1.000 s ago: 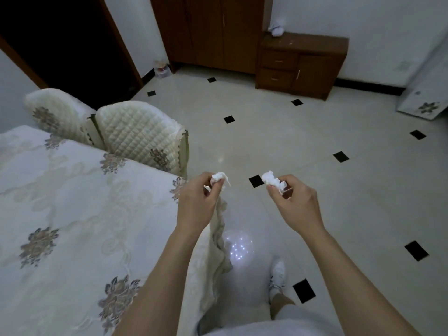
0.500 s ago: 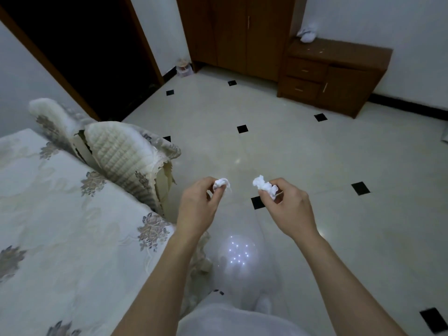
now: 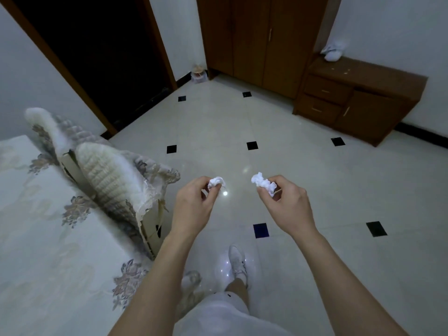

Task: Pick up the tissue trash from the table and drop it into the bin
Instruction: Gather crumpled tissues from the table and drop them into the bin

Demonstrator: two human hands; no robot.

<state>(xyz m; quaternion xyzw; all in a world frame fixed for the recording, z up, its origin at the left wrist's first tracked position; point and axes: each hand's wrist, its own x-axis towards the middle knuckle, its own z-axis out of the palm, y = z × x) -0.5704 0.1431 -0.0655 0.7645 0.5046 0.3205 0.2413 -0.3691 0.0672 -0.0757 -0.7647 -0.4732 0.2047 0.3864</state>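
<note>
Bare forearms, white shorts (image 3: pixel 218 311), white sneakers (image 3: pixel 237 260).

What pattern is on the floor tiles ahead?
Pale cream floor tiles with small black diamond insets at the corners; head view, the only one.

No text, label, brand, number or sign can be read anywhere in the head view. The cardboard box (image 3: pixel 155 229) beside the tabletop (image 3: pixel 48 238) carries a small dark mark on its side, possibly a printed symbol, but it is too small and blurred to make out. The tablecloth shows only a floral pattern, and the wooden cabinet (image 3: pixel 358 103) bears no lettering that can be seen.
</note>
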